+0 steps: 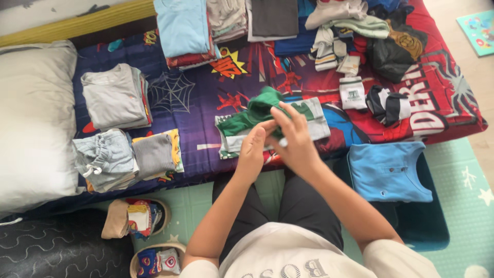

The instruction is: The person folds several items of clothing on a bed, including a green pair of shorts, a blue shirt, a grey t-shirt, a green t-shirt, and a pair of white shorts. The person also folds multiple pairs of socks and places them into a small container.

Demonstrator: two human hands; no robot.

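A green and grey garment [257,116] lies bunched near the front edge of the bed [195,98], which has a comic-print sheet. My left hand [252,149] and my right hand [293,139] meet over this garment, both with fingers closed on its fabric. My right hand lifts a green fold while my left hand pinches the cloth just beside it. My knees in dark trousers are below the hands.
Folded stacks: grey tops [116,98], grey shorts [105,159], a striped piece [154,154], a light blue stack [182,25]. Loose socks [352,92] and clothes lie at the back right. A blue shirt [388,170] rests on a dark bin. A white pillow [33,118] is left.
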